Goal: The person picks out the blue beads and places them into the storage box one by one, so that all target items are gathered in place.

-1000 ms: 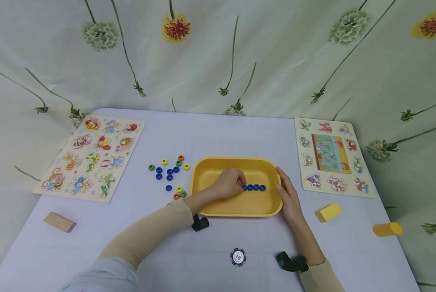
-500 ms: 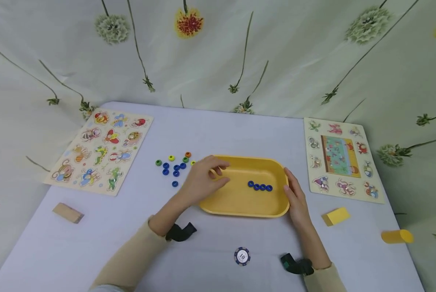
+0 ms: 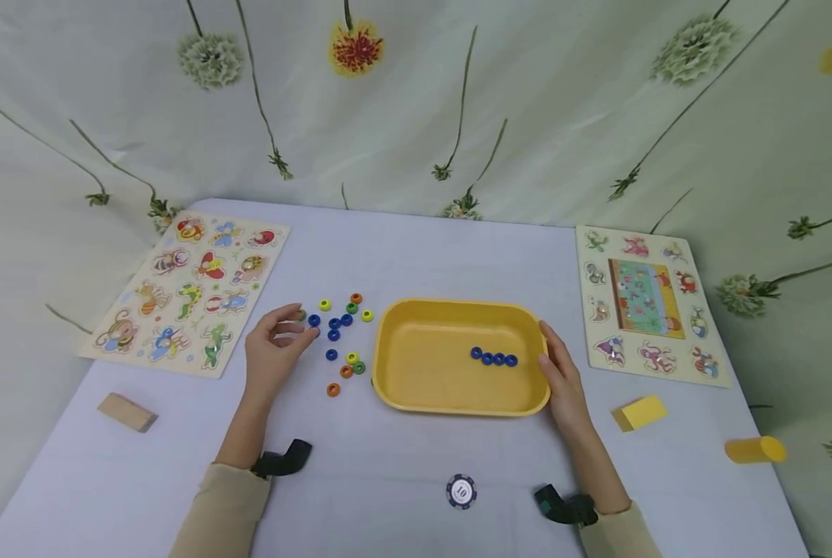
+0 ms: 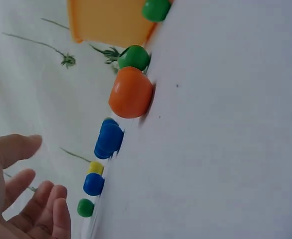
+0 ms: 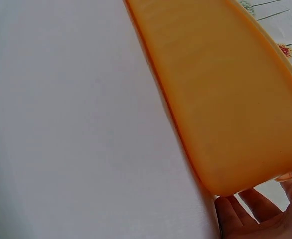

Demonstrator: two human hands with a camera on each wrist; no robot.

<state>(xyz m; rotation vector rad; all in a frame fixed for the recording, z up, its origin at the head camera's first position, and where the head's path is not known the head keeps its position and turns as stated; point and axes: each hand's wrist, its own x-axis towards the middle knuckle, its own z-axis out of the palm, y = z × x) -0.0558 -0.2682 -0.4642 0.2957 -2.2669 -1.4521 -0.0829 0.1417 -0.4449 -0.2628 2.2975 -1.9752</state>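
Observation:
In the head view, my left hand (image 3: 276, 349) is over the left edge of a scatter of loose beads, next to a blue bead (image 3: 314, 320). Its thumb and loosely bent fingers stand apart with nothing between them, as the left wrist view confirms. An orange bead (image 4: 131, 93) lies close to that camera. My right hand (image 3: 565, 384) holds the right end of a yellow tray (image 3: 423, 391), thumb over the rim and fingers along the outer wall. Inside the tray, several blue beads (image 3: 488, 358) form a short row, the leftmost slightly higher.
Picture puzzle boards lie at the back left (image 3: 186, 294) and back right (image 3: 649, 306). A wooden block (image 3: 127, 412) is at left; a yellow block (image 3: 641, 413) and yellow cylinder (image 3: 754, 449) are at right. A poker chip (image 3: 461, 491) lies in front of the tray.
My left hand has left the blue bead row in the tray and moved left to the loose beads. The right hand has stayed at the tray's right end. The head view has shifted slightly.

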